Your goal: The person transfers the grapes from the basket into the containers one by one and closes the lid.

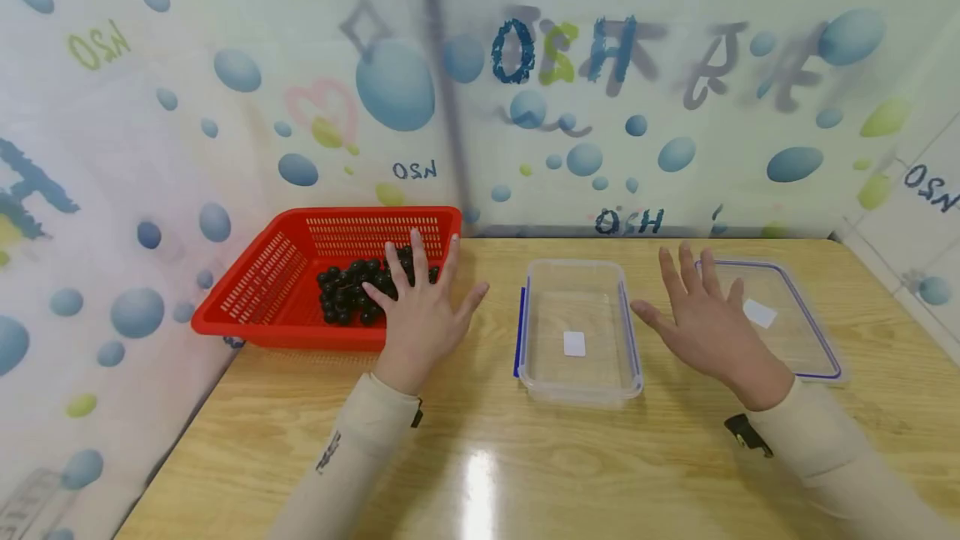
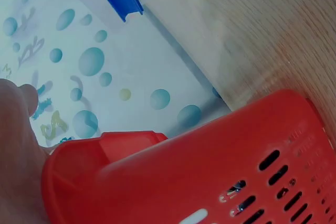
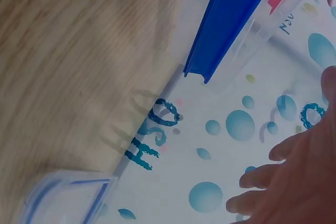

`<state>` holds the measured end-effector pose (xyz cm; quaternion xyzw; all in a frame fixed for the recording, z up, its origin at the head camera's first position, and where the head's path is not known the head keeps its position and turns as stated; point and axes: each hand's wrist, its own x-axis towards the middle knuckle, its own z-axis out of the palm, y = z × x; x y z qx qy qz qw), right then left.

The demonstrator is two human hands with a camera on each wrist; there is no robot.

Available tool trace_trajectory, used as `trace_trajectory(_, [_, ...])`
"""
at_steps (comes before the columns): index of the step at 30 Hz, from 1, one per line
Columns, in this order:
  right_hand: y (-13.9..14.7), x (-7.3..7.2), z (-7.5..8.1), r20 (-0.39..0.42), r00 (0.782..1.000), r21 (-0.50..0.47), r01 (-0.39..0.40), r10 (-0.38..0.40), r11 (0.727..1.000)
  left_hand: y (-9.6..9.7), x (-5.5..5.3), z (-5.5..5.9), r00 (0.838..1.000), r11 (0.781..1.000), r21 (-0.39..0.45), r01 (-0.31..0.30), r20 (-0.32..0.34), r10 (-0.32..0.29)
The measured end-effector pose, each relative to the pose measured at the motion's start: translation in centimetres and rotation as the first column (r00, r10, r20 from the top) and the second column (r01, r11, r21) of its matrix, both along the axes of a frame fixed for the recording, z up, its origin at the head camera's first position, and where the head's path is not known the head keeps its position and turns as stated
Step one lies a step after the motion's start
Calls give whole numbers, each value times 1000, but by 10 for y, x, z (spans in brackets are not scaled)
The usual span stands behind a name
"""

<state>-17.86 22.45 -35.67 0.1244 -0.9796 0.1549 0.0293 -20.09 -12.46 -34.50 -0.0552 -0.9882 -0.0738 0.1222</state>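
My left hand [image 1: 423, 311] hovers with spread fingers over the right front part of a red plastic basket [image 1: 300, 336], hiding some of what lies inside. Dark round grapes [image 1: 347, 294] are heaped on the basket floor. My right hand [image 1: 705, 323], fingers also spread, is held between a clear plastic container [image 1: 577, 390] and its lid [image 1: 795, 327], overlapping the lid's left edge in the head view. Neither hand holds anything. In the left wrist view the basket wall [image 2: 173, 177] fills the lower part, with my hand at the left edge.
The uncovered container stands mid-table with a blue side flap [image 1: 519, 332] hanging on its left and a white label [image 1: 573, 344]. Another label [image 1: 760, 313] is on the lid. The wooden table [image 1: 480, 432] ends at a patterned wall covering [image 1: 555, 132] behind and to the sides.
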Motion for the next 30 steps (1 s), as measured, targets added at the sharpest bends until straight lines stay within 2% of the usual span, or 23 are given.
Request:
trace_trajectory(3, [-1,0,-2,19,999,-86,-34,36,996,-1,-1,0,1000,1000,-1,-3,-5,3])
trace_trajectory(5, [-1,0,-4,47,996,-181,-69,78,981,-1,-1,-1,1000,1000,5,-4,-3,4])
trace_trajectory(7, [-1,0,-7,76,988,-296,-105,132,949,-1,-1,-2,1000,1000,11,-5,0,5])
trace_trajectory(11, [-2,2,-12,124,967,-491,-136,224,860,-2,-1,-3,1000,1000,19,-5,11,5])
trace_trajectory(13, [-4,4,-15,148,959,-537,-126,240,834,-2,-2,-4,1000,1000,18,-4,11,4])
trace_trajectory(15, [-5,5,-17,169,954,-563,-112,247,819,-2,-2,-4,1000,1000,13,-5,9,5])
trace_trajectory(20, [-6,7,-24,200,948,-570,-92,246,816,-2,-2,-5,1000,1000,25,-1,7,1])
trace_trajectory(25, [-6,8,-30,203,949,-547,-94,241,832,-1,-2,-4,1000,1000,22,-4,10,4])
trace_trajectory(30, [-8,8,-35,188,948,-556,-114,258,824,-2,-2,-3,1000,1000,24,-6,26,6])
